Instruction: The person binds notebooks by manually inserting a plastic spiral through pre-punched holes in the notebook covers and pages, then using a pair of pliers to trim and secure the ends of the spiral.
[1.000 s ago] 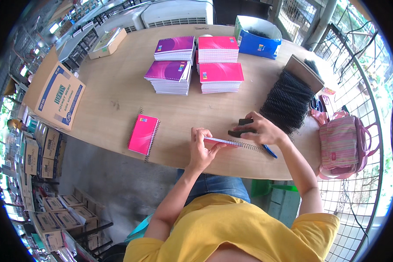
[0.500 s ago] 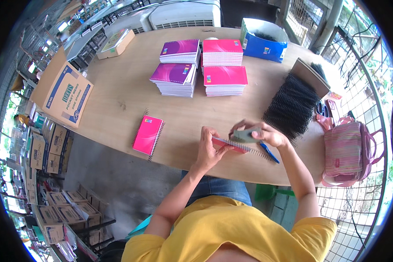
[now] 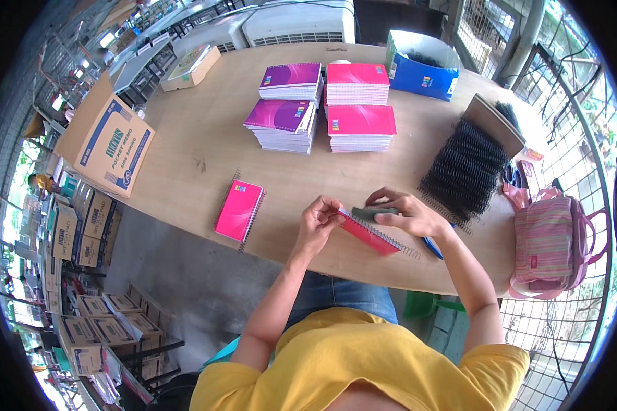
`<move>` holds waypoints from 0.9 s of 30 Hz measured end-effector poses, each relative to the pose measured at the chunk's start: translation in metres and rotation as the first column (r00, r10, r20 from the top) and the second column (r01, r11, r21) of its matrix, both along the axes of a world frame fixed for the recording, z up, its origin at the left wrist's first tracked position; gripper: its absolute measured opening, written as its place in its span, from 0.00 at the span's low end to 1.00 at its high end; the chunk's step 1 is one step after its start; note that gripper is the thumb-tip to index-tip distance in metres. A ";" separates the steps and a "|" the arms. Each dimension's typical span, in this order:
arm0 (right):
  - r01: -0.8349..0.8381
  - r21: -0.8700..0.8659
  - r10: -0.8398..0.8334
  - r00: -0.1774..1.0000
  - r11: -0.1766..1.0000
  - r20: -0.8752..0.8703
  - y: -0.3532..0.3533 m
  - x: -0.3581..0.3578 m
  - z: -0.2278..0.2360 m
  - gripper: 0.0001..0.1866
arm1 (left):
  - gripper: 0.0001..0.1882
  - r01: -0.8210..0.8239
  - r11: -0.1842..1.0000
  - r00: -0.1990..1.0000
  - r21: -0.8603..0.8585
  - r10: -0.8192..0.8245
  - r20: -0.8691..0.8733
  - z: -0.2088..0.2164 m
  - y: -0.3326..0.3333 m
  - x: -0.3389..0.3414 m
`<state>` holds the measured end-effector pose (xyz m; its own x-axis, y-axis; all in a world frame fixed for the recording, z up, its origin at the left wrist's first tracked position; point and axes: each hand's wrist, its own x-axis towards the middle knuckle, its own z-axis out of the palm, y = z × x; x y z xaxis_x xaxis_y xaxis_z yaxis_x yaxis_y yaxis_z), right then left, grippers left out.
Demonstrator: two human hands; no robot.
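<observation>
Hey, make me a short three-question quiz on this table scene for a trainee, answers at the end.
1. True or false: the blue box stands left of the purple notebooks.
2. Where is the striped bag? a) Inside a carton b) At the right edge of the table c) On a stack
3. Fill in: the left hand grips one end of the ____; the right hand holds a dark object.

Key: 1. False; the blue box stands right of the purple notebooks. 2. b. 3. Red notebook.
</observation>
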<state>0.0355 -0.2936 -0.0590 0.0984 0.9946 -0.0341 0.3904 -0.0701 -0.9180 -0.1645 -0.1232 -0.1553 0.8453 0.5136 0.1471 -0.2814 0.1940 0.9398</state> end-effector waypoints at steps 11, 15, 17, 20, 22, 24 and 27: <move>0.196 0.279 -0.306 0.846 0.940 0.437 -0.020 -0.006 0.003 0.32 | 0.20 -0.077 0.997 0.996 -0.022 0.078 0.035 0.022 -0.003 -0.008; 0.461 0.213 -0.458 0.526 0.862 0.717 -0.084 -0.029 -0.028 0.29 | 0.26 -0.075 0.997 0.996 -0.016 0.075 -0.041 0.038 0.000 -0.021; 0.481 0.254 -0.461 0.381 0.839 0.801 -0.098 -0.040 -0.053 0.28 | 0.30 -0.084 0.995 0.995 -0.062 0.081 -0.054 0.044 -0.004 -0.020; 0.466 0.347 -0.526 0.335 0.814 0.782 -0.099 -0.039 -0.059 0.27 | 0.34 -0.106 0.988 0.992 -0.112 0.098 -0.083 0.050 -0.008 -0.020; 0.463 0.446 -0.608 0.299 0.766 0.735 -0.092 -0.036 -0.045 0.27 | 0.35 -0.123 0.985 0.989 -0.117 0.112 -0.100 0.054 -0.009 -0.021; 0.417 0.474 -0.631 0.489 0.775 0.602 -0.081 -0.032 -0.012 0.26 | 0.36 -0.138 0.984 0.985 -0.110 0.126 -0.114 0.056 -0.010 -0.023; 0.175 0.528 -0.519 0.587 0.831 0.622 -0.051 -0.030 0.037 0.26 | 0.38 -0.118 0.989 0.988 -0.092 0.107 -0.116 0.062 -0.011 -0.022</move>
<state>0.0055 -0.3444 -0.0223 0.2587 0.7823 0.5667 0.9425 -0.0759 -0.3254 -0.1867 -0.1344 -0.0930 0.7898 0.6134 0.0006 -0.2026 0.2599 0.9441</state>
